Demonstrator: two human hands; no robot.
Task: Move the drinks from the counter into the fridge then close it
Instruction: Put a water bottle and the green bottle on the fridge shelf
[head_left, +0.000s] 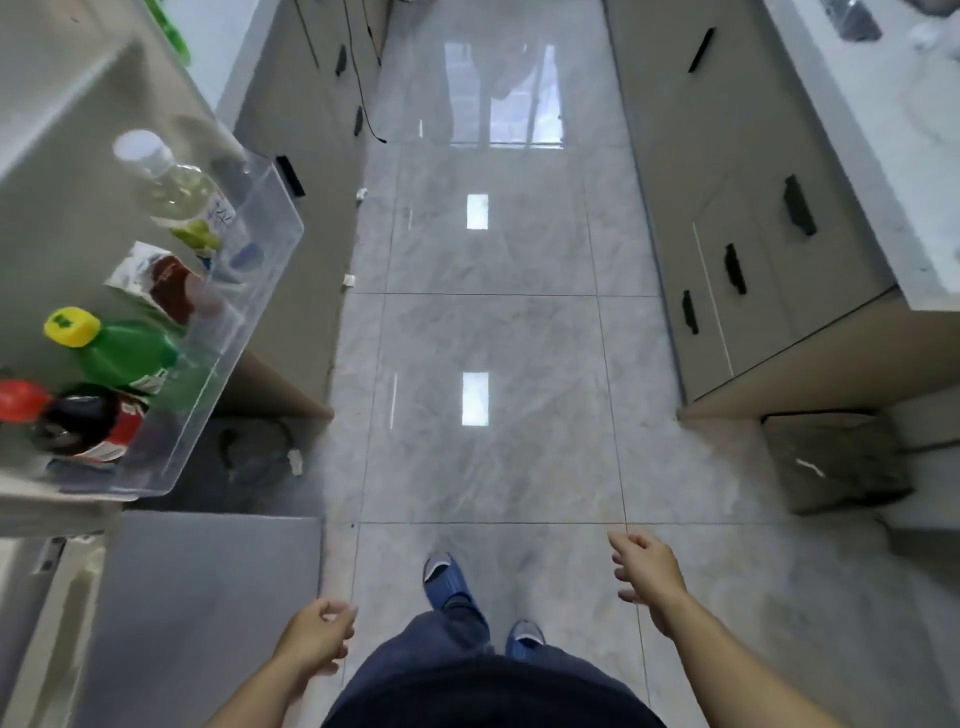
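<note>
left hand (318, 635): hanging low at the near edge over the floor, fingers loosely curled in, nothing in it

right hand (645, 567): out a bit further and to the right, also over the floor, fingers relaxed and half curled, holding nothing either

legs: dark trousers and blue shoes (448, 581) between the two hands, one foot ahead of the other

fridge door (57, 156): standing open on the left, inner side facing us, so yeah, not closed yet

door shelf (228, 332): clear plastic bin on the inside of that door, all four drinks sit in it in a row

white-cap bottle (176, 192): farthest one in the bin, pale yellowish liquid, label with some writing I can't read

carton (163, 283): next one nearer, white top with a dark red body, pretty blurry

green bottle (127, 353): nearer again, yellow cap, touching or almost touching the carton, can't tell which

dark bottle (85, 421): nearest in the row, red cap, red label, right up against the green one

floor (493, 312): glossy grey marble-look tiles running down the middle, ceiling lights reflecting in them

left cabinets (311, 104): beige, black handles, a black cable hanging down the front

right cabinets (753, 234): same beige with black handles, under a pale stone counter (893, 130) along the far right

bag (836, 462): grey-green thing on the floor at the near end of the right cabinets
</note>
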